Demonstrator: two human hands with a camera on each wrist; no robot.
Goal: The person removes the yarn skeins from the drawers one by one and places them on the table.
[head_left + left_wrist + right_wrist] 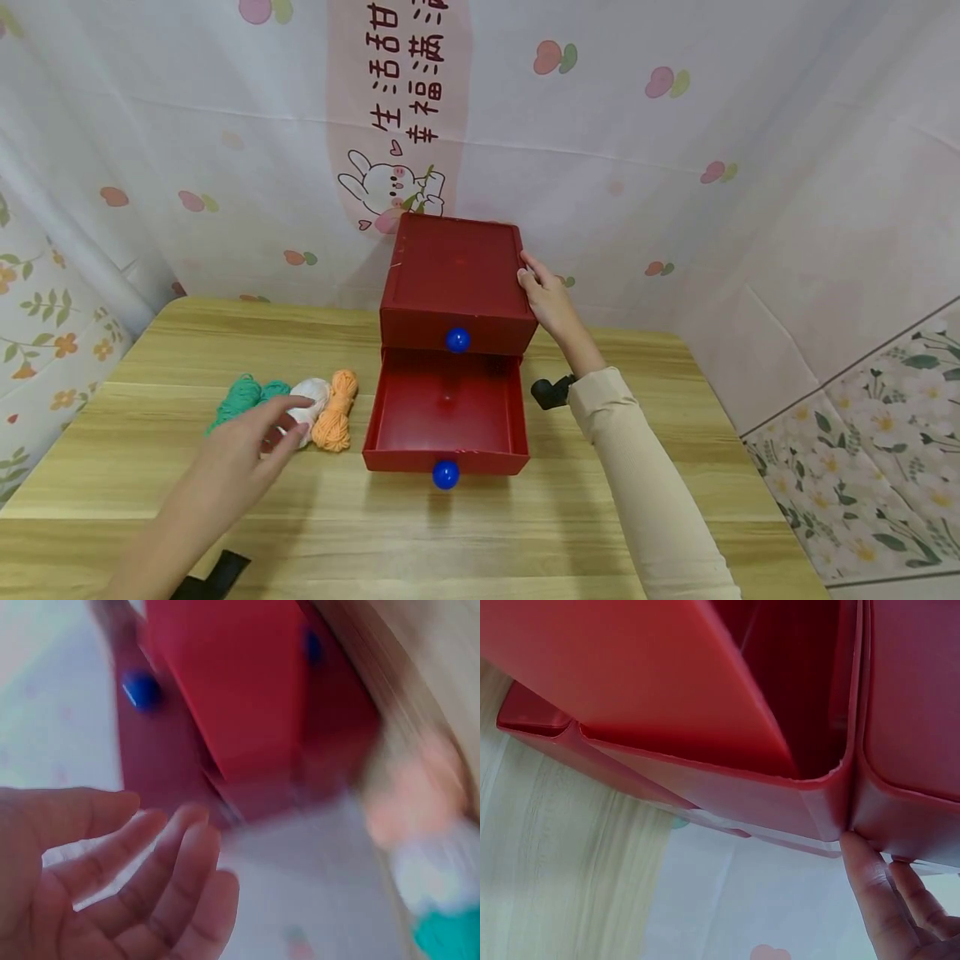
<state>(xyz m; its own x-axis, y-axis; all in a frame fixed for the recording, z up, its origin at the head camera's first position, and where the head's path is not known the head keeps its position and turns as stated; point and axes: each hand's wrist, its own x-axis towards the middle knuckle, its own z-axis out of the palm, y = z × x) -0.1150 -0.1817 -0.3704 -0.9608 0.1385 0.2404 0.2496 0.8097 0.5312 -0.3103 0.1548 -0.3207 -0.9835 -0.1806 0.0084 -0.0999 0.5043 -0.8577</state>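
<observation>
Nearest us, one left hand (242,454), fingers loosely curved, holding nothing. One red drawer unit (459,271) on the worktop (300,508), lower drawer (444,427) out. Right hand (547,298), fingers extended, touches the unit's side, we judge to steady it. Yarn skeins (311,388) alongside, left, perhaps for easy reach.

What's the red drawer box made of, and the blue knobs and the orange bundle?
Red drawer box: maybe leather-like covering over board; it's smooth, slightly shiny, with scuffed edges.
Blue knobs: probably plastic, because they're glossy with bright highlights.
Orange bundle: looks like matte yarn; you can see its strands.
</observation>
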